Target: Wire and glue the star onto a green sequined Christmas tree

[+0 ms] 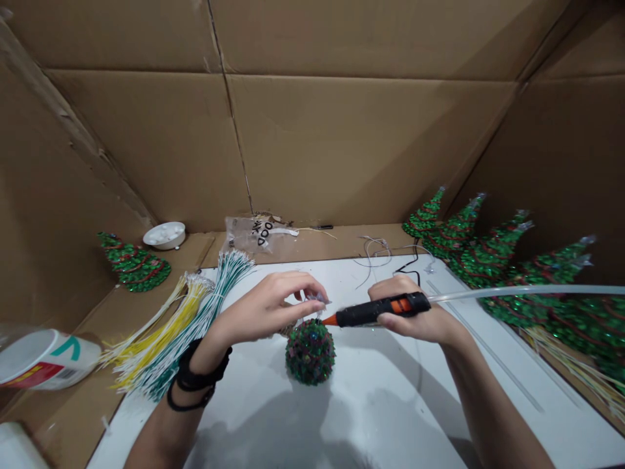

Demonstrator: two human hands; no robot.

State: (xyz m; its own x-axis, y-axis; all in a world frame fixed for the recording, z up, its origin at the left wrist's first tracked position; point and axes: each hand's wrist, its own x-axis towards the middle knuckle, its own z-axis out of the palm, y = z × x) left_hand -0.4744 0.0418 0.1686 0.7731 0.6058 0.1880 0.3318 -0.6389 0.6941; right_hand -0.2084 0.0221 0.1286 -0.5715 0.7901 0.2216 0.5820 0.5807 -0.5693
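Glue gun (375,311), black and orange: long axis nearly level across the bench (385,384), nozzle pointing left to the small tree's top, translucent glue stick (527,290) running out rightward behind. Small green tree (310,355): mid-bench, top end beneath the fingers. Right hand (432,322): wrapped around the gun, forearm reaching in from lower right. Left hand (276,301): wrist arched, fingertips pinching a clear ornament (319,301) at the tree's top. White bowl (165,245): white pieces inside. White tub (75,357), left: contents hidden.
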